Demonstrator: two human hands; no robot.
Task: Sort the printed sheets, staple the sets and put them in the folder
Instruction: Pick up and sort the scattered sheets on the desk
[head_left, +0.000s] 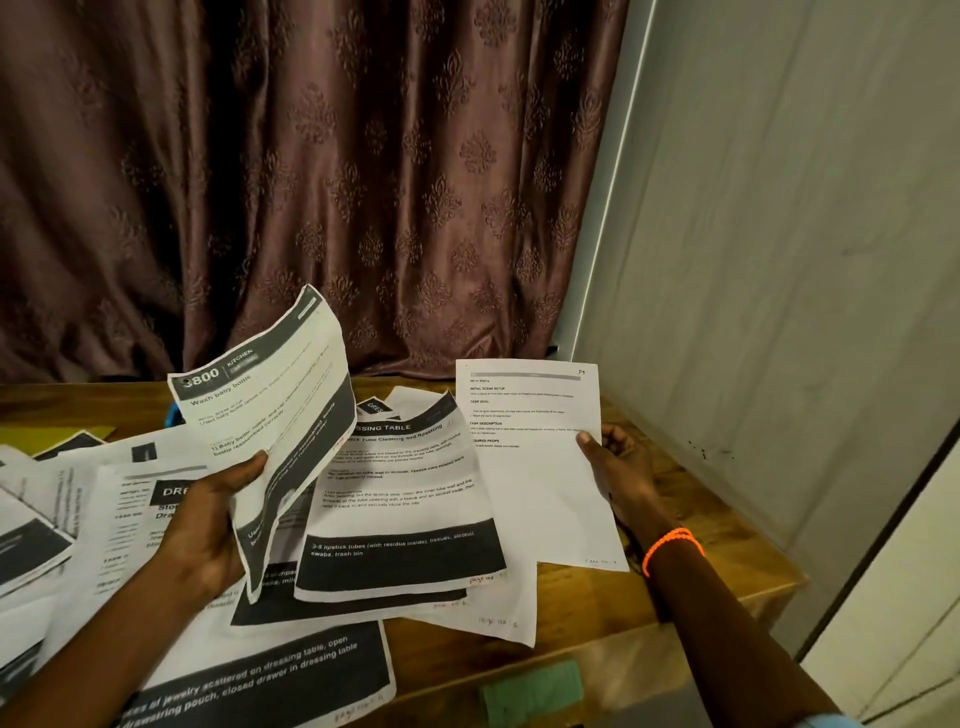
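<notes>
My left hand (208, 519) grips a curled sheet (270, 410) headed "Wash baby bottle", lifted above the desk. My right hand (618, 467) pinches the right edge of a mostly white sheet (535, 467) with small print, held up over the desk's right side. Between them lies a sheet (395, 499) headed "Dressing table" on top of several other printed sheets. More sheets (104, 519) with black bands cover the left and near part of the wooden desk (701, 571). No stapler or folder can be made out for certain.
A brown patterned curtain (311, 182) hangs behind the desk. A pale wall (779, 260) closes in the right side. A green object (530, 691) sits at the desk's near edge. A yellow flat thing (57, 434) and a blue item (174, 413) peek out at the back left.
</notes>
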